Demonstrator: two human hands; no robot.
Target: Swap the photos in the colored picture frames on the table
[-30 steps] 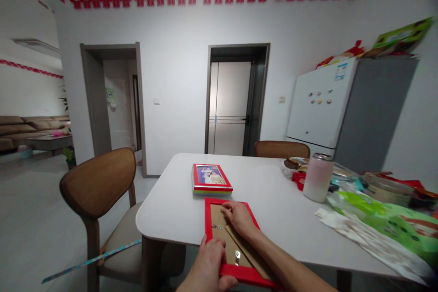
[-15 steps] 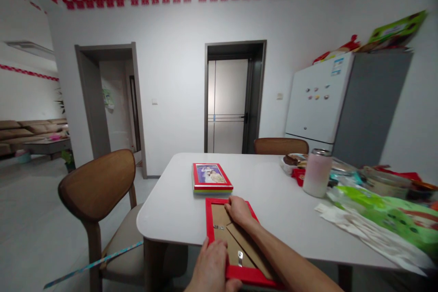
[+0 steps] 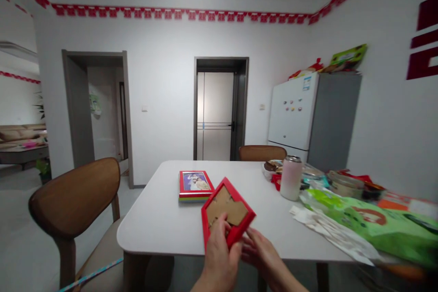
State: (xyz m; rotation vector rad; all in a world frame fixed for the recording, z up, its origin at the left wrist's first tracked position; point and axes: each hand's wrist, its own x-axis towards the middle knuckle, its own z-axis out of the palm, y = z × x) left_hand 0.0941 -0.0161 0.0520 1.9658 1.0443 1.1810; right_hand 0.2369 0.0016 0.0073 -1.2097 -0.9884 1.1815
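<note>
A red picture frame (image 3: 243, 224) is tilted cornerwise over the table's front edge, its brown backing board (image 3: 224, 206) facing me. My left hand (image 3: 219, 255) is closed on its lower part, fingers across the backing and thumb at the near rim. Close by the frame's lower right side is my right hand (image 3: 263, 253), its bent fingers partly behind my left hand and blurred; whether they grip the frame I cannot make out. Just beyond lies another red picture frame (image 3: 195, 191), photo side up, on top of something with a green edge.
On the right of the white table (image 3: 153, 219) stand a pink-and-white bottle (image 3: 290, 179), a green packet (image 3: 372, 219) with white tissue (image 3: 333, 232), and several containers. A brown chair (image 3: 78, 196) is at the left, another chair (image 3: 262, 151) at the far side.
The held picture frame has risen and turned cornerwise. My right hand has come off its upper part, down to the lower right. The view has shifted slightly right and up.
</note>
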